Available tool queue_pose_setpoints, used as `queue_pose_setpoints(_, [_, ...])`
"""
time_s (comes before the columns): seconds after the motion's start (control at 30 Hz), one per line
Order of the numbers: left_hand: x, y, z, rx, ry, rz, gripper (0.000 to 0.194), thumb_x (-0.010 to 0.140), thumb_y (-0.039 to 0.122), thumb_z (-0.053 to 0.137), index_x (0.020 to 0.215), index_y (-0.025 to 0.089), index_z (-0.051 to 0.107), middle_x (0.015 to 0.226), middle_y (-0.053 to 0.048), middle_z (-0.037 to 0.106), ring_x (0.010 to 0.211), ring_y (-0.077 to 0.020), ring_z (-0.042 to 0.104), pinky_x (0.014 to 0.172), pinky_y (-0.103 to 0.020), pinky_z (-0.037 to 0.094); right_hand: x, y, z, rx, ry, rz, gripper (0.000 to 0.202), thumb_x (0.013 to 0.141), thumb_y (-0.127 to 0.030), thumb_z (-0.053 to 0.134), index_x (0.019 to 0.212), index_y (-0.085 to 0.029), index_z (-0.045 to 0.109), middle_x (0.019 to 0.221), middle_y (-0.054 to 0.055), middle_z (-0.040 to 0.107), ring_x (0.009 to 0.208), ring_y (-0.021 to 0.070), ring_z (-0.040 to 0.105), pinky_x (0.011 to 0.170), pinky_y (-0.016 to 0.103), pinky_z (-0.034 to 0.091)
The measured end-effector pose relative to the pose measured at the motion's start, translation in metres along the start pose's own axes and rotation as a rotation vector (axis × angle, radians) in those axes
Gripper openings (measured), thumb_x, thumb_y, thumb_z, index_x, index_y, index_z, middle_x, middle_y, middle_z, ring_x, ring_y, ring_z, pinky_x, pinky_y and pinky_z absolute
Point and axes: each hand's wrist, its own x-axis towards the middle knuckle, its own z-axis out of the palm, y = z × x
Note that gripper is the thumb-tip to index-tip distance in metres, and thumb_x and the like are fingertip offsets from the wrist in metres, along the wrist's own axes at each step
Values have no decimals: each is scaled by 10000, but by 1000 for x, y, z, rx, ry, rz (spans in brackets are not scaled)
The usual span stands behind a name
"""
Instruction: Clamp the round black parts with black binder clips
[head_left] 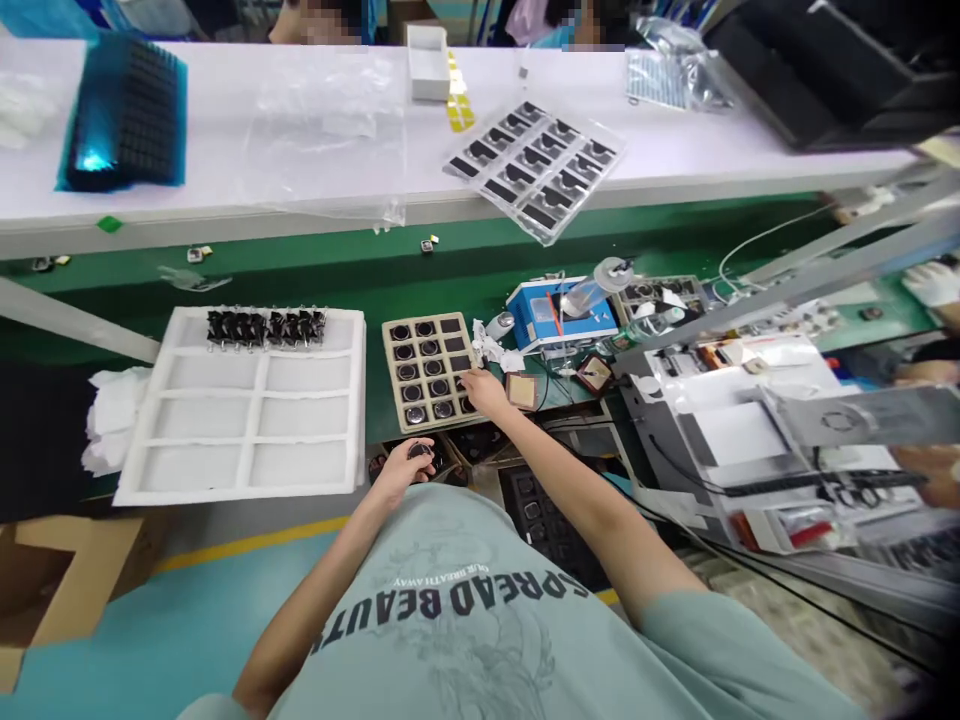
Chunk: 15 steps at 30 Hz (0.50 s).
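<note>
Green counter [300, 278] in front of you holds the tan tray [393, 375]. Your left hand [405, 468] has its fingers around a round black piece [421, 452], near the tray's close edge. Your right hand [486, 392] is at the tray's right side, but whether its fingers are wide or narrow is hard to tell. White foam box [251, 420] sits left, blue machine [529, 322] right

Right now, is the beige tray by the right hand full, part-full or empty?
Part-full: the beige tray has round black parts down its left and middle columns, but the top three right-column cells show none.
</note>
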Motion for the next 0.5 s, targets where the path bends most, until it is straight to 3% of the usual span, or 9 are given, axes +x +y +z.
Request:
queue_pose_setpoints(0.17, [0,4,-12,-26,42,-1,288,750,105,691,1032,147,654,822,-33,628,608,-104,628,527,-206,470,-23,6,28,103,122,14,381,960,-191,444,1219,-158,722,1303,136,668,1157,269,620,1025,373,455])
queue_pose_setpoints(0.37, [8,9,-14,-24,96,3,230,777,89,653,997,154,633,779,-13,605,627,-126,670,606,-245,547,-20,-4,49,269,344,244,323,887,-205,522,1065,-189,790,1259,118,683,1138,288,580,1011,417,457])
queue_pose_setpoints(0.5, [18,12,-11,-32,113,70,235,746,110,724,947,160,614,842,-21,623,712,-152,711,685,-279,578,-17,-8,49,368,405,387,279,841,-245,579,991,-183,806,1182,136,682,1106,300,545,987,413,448])
